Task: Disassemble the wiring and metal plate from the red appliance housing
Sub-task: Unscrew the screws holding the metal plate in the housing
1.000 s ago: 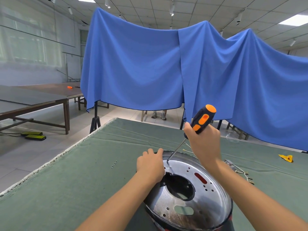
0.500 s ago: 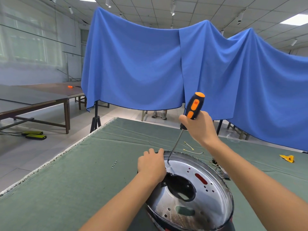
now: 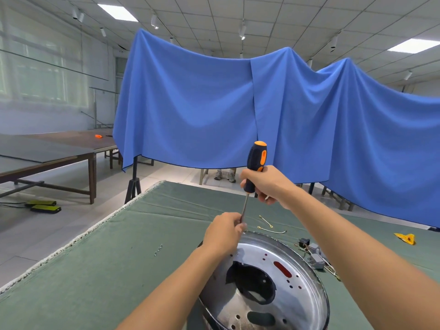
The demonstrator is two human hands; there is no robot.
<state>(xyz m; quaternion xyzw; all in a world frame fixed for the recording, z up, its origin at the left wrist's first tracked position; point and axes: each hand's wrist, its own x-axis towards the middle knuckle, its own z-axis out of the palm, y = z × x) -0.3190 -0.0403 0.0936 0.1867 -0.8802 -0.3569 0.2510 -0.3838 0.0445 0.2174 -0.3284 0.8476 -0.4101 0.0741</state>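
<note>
Far left: we see dark wooden tables with a small orange object on one, and two yellow-green blocks on the tiled floor beneath.
Work surface: our table is covered by a green cloth with a frayed white edge; a few small screws lie loose on it, left of the plate.
Left hand: our left hand is raised just above the far rim of the plate, its fingertips pinched round the lower end of the screwdriver shaft; whether a screw sits between them we cannot tell.
Metal plate: the round shiny metal plate lies at the bottom centre, near us, with a large dark central opening, small holes and a red slot showing through; the red housing under it is barely visible.
Screwdriver: the black and orange screwdriver stands nearly upright, tip down, above the plate's far edge and clear of the plate.
Right hand: our right hand is wrapped firmly round the lower part of the handle.
Backdrop: a blue cloth hangs across the room behind the table.
Right of the plate: two thin wires with ring ends lie on the cloth beyond the rim, and a cluster of wiring with small grey parts lies just beside it.
Far right: a small yellow piece lies on the cloth, well apart.
</note>
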